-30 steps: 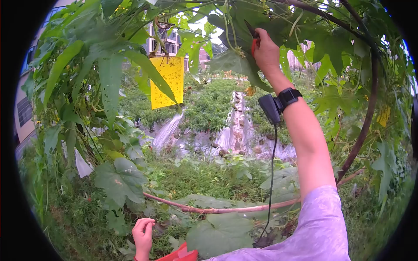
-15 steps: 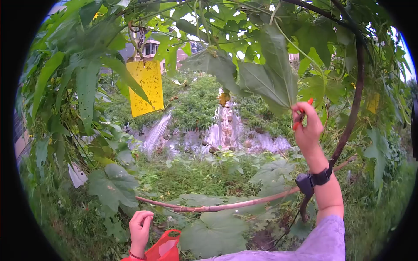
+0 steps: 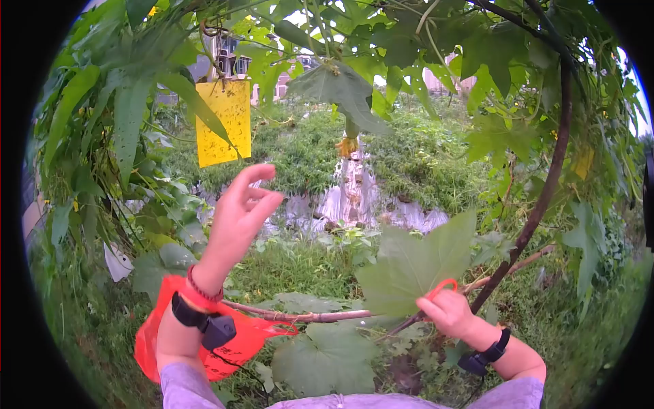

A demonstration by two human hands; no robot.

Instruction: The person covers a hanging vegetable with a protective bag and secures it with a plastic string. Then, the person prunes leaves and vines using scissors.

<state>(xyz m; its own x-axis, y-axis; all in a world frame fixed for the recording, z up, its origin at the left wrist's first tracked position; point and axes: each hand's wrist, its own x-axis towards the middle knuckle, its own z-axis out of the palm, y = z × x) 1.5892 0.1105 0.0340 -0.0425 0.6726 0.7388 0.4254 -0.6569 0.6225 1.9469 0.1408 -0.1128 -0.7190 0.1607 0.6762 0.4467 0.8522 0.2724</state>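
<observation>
My right hand is closed at lower right around what look like red-handled scissors; a red loop shows above the fingers and the blades are hidden. A broad green leaf stands up against that hand, its lower edge at my fingers. At left centre my left hand is raised, thumb and forefinger apart, holding nothing. A red plastic bag hangs about my left wrist and forearm. Just above the left fingertips hangs a yellow sticky card dotted with dark specks.
A thick brown stem curves down on the right. Across the front runs a thin pole, with a large leaf beneath it. Overhead, leafy vines carry a small fruit with a withered yellow flower. Pale plastic sheeting lies beyond.
My right hand has come down from the upper leaves, and a leaf has come down with it. My left hand has risen, lifting the red bag further into view.
</observation>
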